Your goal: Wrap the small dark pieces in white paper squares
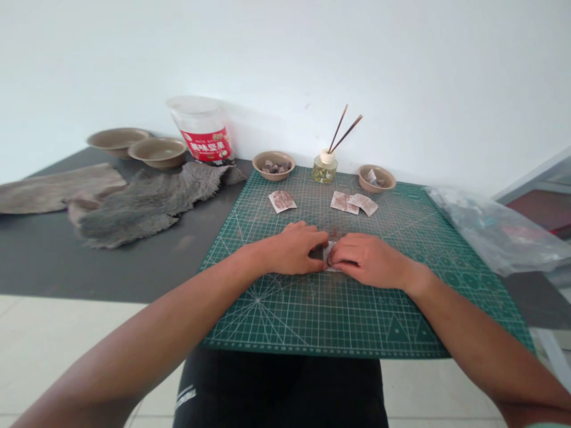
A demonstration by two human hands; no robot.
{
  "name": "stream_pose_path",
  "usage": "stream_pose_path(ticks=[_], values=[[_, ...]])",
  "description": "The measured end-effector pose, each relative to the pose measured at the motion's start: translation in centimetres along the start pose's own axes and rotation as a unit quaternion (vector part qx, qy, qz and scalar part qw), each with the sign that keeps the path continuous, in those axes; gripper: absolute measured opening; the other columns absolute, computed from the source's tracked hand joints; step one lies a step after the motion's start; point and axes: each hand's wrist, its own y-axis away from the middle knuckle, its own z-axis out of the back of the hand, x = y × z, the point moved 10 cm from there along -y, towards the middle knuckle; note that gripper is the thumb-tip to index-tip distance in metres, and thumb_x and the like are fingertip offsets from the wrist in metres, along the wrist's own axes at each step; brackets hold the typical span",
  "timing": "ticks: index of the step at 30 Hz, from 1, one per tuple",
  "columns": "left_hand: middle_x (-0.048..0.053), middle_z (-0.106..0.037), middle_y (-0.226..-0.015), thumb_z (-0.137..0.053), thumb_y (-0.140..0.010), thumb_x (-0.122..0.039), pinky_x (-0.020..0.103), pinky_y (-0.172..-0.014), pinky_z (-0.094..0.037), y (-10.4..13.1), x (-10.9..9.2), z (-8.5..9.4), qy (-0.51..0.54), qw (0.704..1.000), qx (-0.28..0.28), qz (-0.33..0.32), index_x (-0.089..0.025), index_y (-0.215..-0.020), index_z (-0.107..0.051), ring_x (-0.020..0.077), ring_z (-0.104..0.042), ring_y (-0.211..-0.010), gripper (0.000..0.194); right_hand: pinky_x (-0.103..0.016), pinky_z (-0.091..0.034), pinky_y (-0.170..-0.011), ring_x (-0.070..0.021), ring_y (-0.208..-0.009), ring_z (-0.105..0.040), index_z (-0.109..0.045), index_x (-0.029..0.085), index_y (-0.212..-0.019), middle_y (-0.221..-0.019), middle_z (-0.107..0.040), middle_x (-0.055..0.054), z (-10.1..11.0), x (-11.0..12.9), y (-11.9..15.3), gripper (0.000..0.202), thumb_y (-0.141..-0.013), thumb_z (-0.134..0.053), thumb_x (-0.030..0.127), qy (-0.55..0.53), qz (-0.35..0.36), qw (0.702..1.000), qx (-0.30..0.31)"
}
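Note:
A small white paper piece (331,257) lies on the green cutting mat (285,309), between my two hands. My left hand (300,248) touches its left edge with thumb and fingers curved, a gap between them. My right hand (366,260) has its fingers pinched together over the paper's right part; a small dark bit shows at the fingertips. Behind the hands lie a brown-stained paper square (282,201) and two overlapping ones (345,203). One bowl (273,166) holds brown lumps; another bowl (377,179) holds a lump and a white scrap.
A reed diffuser (325,166) stands between the bowls. On the left are grey cloths (147,205), two brown bowls (159,152) and a plastic tub (203,134) with a red label. A clear plastic bag (499,229) lies over the mat's right edge.

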Motion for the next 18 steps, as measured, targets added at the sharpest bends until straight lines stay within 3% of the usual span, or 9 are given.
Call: stream_pose_path(ticks=[4, 9, 13, 18], values=[[0.003, -0.057, -0.092, -0.063, -0.089, -0.048, 0.035, -0.085, -0.037, 0.13, -0.01, 0.14, -0.007, 1.000, -0.004, 0.000, -0.022, -0.098, -0.060, 0.0219, -0.050, -0.086, 0.027, -0.036, -0.048, -0.084, -0.0212, -0.089, -0.063, -0.068, 0.019, -0.090, -0.092, -0.071, -0.006, 0.46, -0.92, -0.02, 0.013, -0.097, -0.058, 0.023, 0.040, -0.047, 0.998, -0.031], [0.004, -0.057, -0.093, -0.063, -0.089, -0.046, 0.035, -0.084, -0.038, 0.27, 0.00, 0.12, -0.006, 1.000, -0.001, 0.004, -0.023, -0.101, -0.060, 0.0233, -0.051, -0.089, 0.026, -0.034, -0.048, -0.085, -0.0198, -0.092, -0.064, -0.068, 0.020, -0.094, -0.096, -0.071, -0.005, -0.21, -0.29, -0.41, 0.011, -0.097, -0.057, 0.022, 0.010, -0.023, 1.000, -0.013], [0.004, -0.058, -0.095, -0.063, -0.088, -0.047, 0.036, -0.084, -0.038, 0.28, 0.18, 0.11, -0.007, 1.000, -0.006, 0.011, -0.023, -0.102, -0.059, 0.0239, -0.051, -0.090, 0.028, -0.035, -0.048, -0.083, -0.0206, -0.090, -0.064, -0.068, 0.019, -0.090, -0.092, -0.070, -0.006, 0.25, -1.02, -0.33, 0.011, -0.096, -0.059, 0.022, 0.031, -0.062, 0.997, -0.031], [0.005, -0.060, -0.098, -0.062, -0.089, -0.047, 0.035, -0.084, -0.038, 0.23, 0.27, -0.07, 0.004, 1.000, 0.008, 0.018, -0.023, -0.107, -0.059, 0.0241, -0.052, -0.091, 0.030, -0.032, -0.048, -0.083, -0.0184, -0.091, -0.064, -0.067, 0.020, -0.092, -0.093, -0.069, -0.004, -0.19, -0.33, -0.17, 0.012, -0.097, -0.057, 0.022, -0.015, -0.043, 0.999, -0.001]])
